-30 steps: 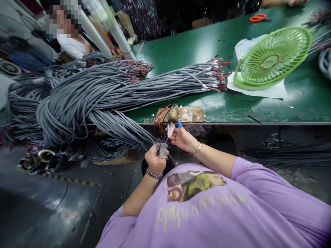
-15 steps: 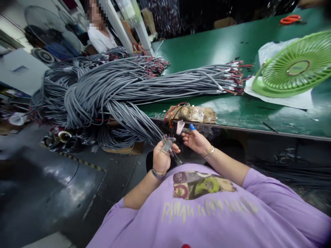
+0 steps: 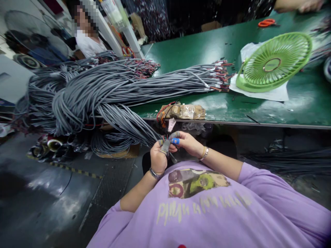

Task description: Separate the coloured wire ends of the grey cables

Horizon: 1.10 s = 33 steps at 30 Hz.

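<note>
My left hand (image 3: 158, 159) is closed around the end of a grey cable, its thumb wrapped in a grey covering. Thin coloured wires (image 3: 166, 137) stick up from that cable end. My right hand (image 3: 190, 144), with blue and grey coverings on its fingers, meets the left one and pinches at these wires; exactly what lies between its fingertips is hidden. A hanging bundle of grey cables (image 3: 129, 120) runs from the bench down to my left hand. Just beyond the hands, a pinkish-white piece (image 3: 171, 124) hangs at the bench edge.
A long pile of grey cables (image 3: 144, 84) lies across the green bench (image 3: 191, 50). A taped wooden block (image 3: 192, 112) sits at its front edge. To the right stands a green fan (image 3: 278, 63), with orange-handled scissors (image 3: 267, 22) behind. Another person (image 3: 89, 41) is at back left.
My right hand has moved left and down from beside the pinkish-white piece to the wires at my left hand. The whole view has shifted, so the bench things appear further left.
</note>
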{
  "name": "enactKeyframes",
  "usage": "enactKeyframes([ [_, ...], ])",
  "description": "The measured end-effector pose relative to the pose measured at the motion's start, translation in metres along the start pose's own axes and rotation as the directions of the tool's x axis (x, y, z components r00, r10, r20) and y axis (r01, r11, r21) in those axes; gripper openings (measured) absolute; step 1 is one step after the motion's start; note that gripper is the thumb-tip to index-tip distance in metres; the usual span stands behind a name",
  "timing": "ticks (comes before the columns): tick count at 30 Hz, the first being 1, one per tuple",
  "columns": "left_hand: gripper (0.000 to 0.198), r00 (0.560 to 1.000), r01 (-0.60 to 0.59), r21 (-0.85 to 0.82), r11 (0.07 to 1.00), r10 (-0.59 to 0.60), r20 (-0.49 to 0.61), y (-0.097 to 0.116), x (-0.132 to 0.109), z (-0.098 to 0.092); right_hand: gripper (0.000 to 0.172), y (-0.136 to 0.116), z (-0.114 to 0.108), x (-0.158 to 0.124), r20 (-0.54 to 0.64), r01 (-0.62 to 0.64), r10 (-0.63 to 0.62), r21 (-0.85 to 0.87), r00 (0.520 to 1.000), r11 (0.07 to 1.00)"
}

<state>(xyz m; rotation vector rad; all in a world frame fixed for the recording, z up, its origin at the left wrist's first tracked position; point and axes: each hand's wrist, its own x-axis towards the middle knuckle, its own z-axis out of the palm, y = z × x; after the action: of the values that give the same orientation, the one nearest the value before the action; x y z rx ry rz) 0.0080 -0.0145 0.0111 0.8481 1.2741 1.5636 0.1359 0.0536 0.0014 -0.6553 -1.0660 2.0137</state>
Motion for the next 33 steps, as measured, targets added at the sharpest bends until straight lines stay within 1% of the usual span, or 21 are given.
enactKeyframes([
  [2, 0.025, 1.0, -0.011, 0.037, 0.999, 0.01, 0.021, -0.004, -0.001, -0.002, 0.037, -0.003, 0.005, -0.002, -0.026, 0.042, -0.044, -0.051, 0.999, 0.998],
  [4, 0.026, 0.999, -0.013, 0.075, 0.997, 0.01, 0.032, -0.006, -0.002, -0.003, 0.038, -0.005, 0.007, -0.003, -0.037, 0.052, -0.054, -0.058, 0.998, 0.997],
  [6, 0.028, 0.999, -0.01, 0.121, 0.993, 0.004, 0.052, -0.006, -0.001, -0.005, 0.037, -0.006, 0.007, -0.004, -0.027, 0.053, -0.055, -0.061, 0.998, 0.997],
  [8, 0.029, 0.995, -0.006, 0.186, 0.983, -0.012, 0.096, -0.004, -0.001, -0.007, 0.034, -0.008, 0.005, -0.004, -0.014, 0.056, -0.058, -0.082, 0.998, 0.995],
  [12, 0.027, 0.977, -0.031, 0.347, 0.937, -0.044, 0.209, 0.001, 0.001, -0.012, 0.031, -0.012, 0.002, -0.003, 0.021, 0.041, -0.038, -0.148, 0.999, 0.988],
  [16, 0.028, 0.967, -0.047, 0.421, 0.906, -0.064, 0.245, 0.003, 0.002, -0.013, 0.033, -0.012, 0.0, -0.002, 0.023, 0.017, -0.014, -0.146, 1.0, 0.989],
  [19, 0.031, 0.975, -0.031, 0.401, 0.916, -0.06, 0.213, 0.002, 0.002, -0.013, 0.034, -0.007, -0.002, 0.0, -0.006, -0.011, 0.011, -0.114, 1.0, 0.993],
  [23, 0.03, 0.996, 0.023, 0.283, 0.959, -0.046, 0.074, -0.004, 0.003, -0.013, 0.034, -0.001, -0.003, 0.004, -0.052, -0.032, 0.028, -0.078, 0.998, 0.996],
  [25, 0.029, 0.998, 0.042, 0.216, 0.976, -0.05, 0.034, -0.006, 0.004, -0.013, 0.033, 0.002, -0.004, 0.006, -0.084, -0.039, 0.033, -0.074, 0.996, 0.997],
  [27, 0.028, 0.999, 0.038, 0.187, 0.982, -0.045, 0.029, -0.008, 0.005, -0.013, 0.031, 0.003, -0.004, 0.008, -0.111, -0.049, 0.042, -0.063, 0.993, 0.997],
  [29, 0.027, 0.998, 0.033, 0.201, 0.979, -0.042, 0.037, -0.009, 0.005, -0.013, 0.03, 0.003, -0.002, 0.01, -0.123, -0.054, 0.048, -0.053, 0.991, 0.997],
  [33, 0.028, 0.997, 0.039, 0.258, 0.965, -0.056, 0.06, -0.009, 0.007, -0.014, 0.032, -0.001, 0.001, 0.01, -0.064, -0.033, 0.029, -0.061, 0.998, 0.998],
])
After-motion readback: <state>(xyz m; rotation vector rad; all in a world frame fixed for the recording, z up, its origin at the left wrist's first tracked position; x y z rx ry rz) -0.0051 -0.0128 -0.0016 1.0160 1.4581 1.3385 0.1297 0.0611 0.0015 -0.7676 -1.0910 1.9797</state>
